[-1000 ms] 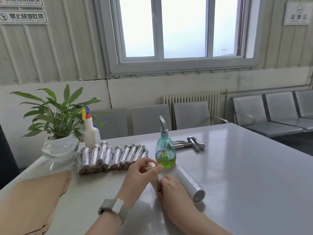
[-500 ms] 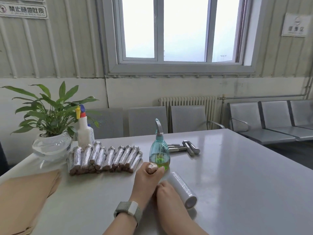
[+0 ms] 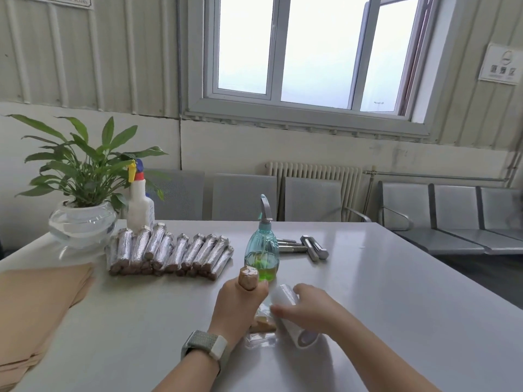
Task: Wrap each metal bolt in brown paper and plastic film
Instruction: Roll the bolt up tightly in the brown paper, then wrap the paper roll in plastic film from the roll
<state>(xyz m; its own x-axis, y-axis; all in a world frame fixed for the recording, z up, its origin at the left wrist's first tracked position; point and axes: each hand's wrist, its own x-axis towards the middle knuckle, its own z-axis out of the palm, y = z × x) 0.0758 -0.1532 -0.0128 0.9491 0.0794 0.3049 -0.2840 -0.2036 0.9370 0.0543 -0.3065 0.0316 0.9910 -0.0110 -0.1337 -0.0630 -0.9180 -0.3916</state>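
Right at the near middle of the white worktop (image 3: 396,292), the left hand (image 3: 236,305) is wrapped round a paper-wrapped bolt (image 3: 248,278), its brown end poking up above the curled fingers while the lower end shows below the palm by a loose bit of clear film. A watch with a grey woven band (image 3: 206,347) sits on that wrist. The right hand (image 3: 308,308) lies over the roll of plastic film (image 3: 291,318), fingers bent down across it — the roll lies on its side on the worktop, its open core facing the near edge, just beside the left hand.

Behind the hands stands a teal spray bottle (image 3: 261,247) with green liquid in the bottom. To its left lies a stack of finished bolts (image 3: 169,253), silvery under film and brown at the ends, side by side in a row. To its right, a few bare metal bolts (image 3: 307,247) lie loose together.

At the left edge rests a pile of brown paper sheets (image 3: 36,306). Farther back on that side are a leafy plant in a glass bowl (image 3: 82,222) and, just beside it, a white trigger spray bottle (image 3: 140,205). Grey chairs (image 3: 452,216) line the wall under the window.
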